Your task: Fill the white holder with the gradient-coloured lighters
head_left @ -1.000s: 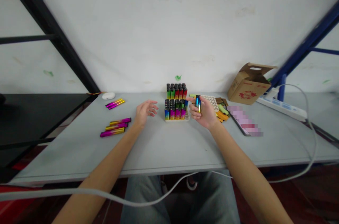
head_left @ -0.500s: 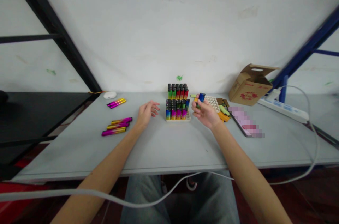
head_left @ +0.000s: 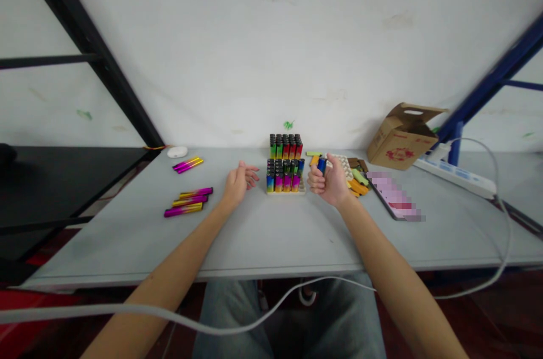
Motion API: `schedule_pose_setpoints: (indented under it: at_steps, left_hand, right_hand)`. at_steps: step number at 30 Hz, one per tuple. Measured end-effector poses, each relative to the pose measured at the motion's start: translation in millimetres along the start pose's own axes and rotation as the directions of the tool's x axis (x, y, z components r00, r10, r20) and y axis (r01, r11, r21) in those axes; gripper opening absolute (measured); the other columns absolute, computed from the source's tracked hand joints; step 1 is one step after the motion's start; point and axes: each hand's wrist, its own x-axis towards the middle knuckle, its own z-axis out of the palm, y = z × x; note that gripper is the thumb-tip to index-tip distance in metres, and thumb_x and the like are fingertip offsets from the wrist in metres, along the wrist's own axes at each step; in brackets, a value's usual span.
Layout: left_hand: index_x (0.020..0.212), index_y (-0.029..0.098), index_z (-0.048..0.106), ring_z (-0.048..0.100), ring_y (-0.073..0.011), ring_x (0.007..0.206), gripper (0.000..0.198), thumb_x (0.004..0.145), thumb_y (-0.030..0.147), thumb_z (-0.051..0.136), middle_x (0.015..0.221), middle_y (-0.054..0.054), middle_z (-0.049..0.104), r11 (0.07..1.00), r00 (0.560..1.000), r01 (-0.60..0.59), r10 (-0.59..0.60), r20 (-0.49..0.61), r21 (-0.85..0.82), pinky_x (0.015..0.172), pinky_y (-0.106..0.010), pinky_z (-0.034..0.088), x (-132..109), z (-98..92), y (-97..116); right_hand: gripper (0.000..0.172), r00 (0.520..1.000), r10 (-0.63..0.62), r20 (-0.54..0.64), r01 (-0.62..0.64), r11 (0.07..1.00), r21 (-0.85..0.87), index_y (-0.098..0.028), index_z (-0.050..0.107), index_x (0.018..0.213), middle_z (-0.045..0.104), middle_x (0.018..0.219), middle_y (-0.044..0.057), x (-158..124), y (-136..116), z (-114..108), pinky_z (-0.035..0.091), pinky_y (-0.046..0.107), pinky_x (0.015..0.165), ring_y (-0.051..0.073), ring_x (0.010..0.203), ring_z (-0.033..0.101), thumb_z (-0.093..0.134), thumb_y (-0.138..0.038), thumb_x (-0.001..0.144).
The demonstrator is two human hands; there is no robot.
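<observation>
My right hand (head_left: 330,182) is wrapped round a blue lighter (head_left: 322,165), its top end showing above the curled fingers. To its left, coloured lighters (head_left: 283,180) stand upright in rows in a pale tray (head_left: 287,193), whose holes show at the right end. A second block of upright green and red lighters (head_left: 285,147) stands right behind. My left hand (head_left: 241,182) is beside the tray's left side, holding nothing, fingers apart and pointing right. Further left, several purple-and-yellow lighters or lighter sleeves (head_left: 189,200) lie flat, with more purple-and-yellow ones (head_left: 188,164) behind.
Behind my right hand lie another holed tray (head_left: 344,165) and orange and green pieces (head_left: 358,185). A phone (head_left: 392,195), an open cardboard box (head_left: 401,138) and a power strip (head_left: 458,175) are on the right. A white case (head_left: 177,152) sits back left. A white cable (head_left: 237,328) crosses in front.
My right hand has turned and closed its fingers round the blue lighter, which now stands more upright in the fist. The left hand has hardly moved.
</observation>
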Motion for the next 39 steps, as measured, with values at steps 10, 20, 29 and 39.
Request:
schedule_pose_setpoints:
  at_steps: [10, 20, 29, 39]
  left_hand:
    - [0.082, 0.013, 0.066, 0.053, -0.0128, 0.045, 0.077, 0.08, 0.079, 0.027, 0.059, -0.006, 0.063, 0.999, 1.0, 0.0, 0.0, 0.008, 0.053, 0.042, -0.023, 0.038, 0, 0.6, -1]
    - [0.091, 0.012, 0.066, 0.053, -0.013, 0.045, 0.079, 0.08, 0.08, 0.027, 0.059, -0.005, 0.063, 0.998, 1.0, 0.003, -0.004, 0.014, 0.063, 0.042, -0.023, 0.039, 0, 0.2, -2]
    - [0.088, 0.012, 0.066, 0.054, -0.013, 0.045, 0.078, 0.082, 0.078, 0.025, 0.06, -0.006, 0.064, 0.996, 1.0, -0.02, 0.018, 0.021, 0.09, 0.043, -0.024, 0.039, 0, -0.2, -6]
    - [0.085, 0.013, 0.067, 0.054, -0.0136, 0.046, 0.075, 0.084, 0.075, 0.025, 0.06, -0.006, 0.064, 0.994, 1.0, -0.019, 0.016, 0.027, 0.111, 0.043, -0.024, 0.038, 0, 0.5, -6]
  right_hand:
    - [0.04, 0.998, -0.037, -0.046, 0.036, 0.999, -0.022, -0.023, 0.029, 0.054, 0.016, 0.045, -0.009, 2, 3, 2, 0.014, 0.018, 0.032, 0.007, 0.037, 0.01, 0.038, -0.051, 0.08]
    - [0.033, 0.991, -0.054, -0.12, 0.05, 0.998, -0.04, -0.023, 0.03, 0.06, 0.016, 0.048, -0.01, 5, 5, 5, 0.012, 0.017, 0.033, 0.007, 0.039, 0.007, 0.035, -0.047, 0.082]
    - [0.034, 0.994, -0.043, -0.1, 0.034, 0.995, -0.089, -0.022, 0.031, 0.06, 0.018, 0.048, -0.009, 7, 8, 4, 0.013, 0.017, 0.034, 0.007, 0.039, 0.009, 0.035, -0.046, 0.083]
    - [0.039, 0.966, -0.163, -0.202, 0.094, 0.945, -0.314, -0.022, 0.033, 0.058, 0.021, 0.045, -0.009, 11, 14, 5, 0.011, 0.018, 0.036, 0.006, 0.036, 0.013, 0.034, -0.05, 0.085]
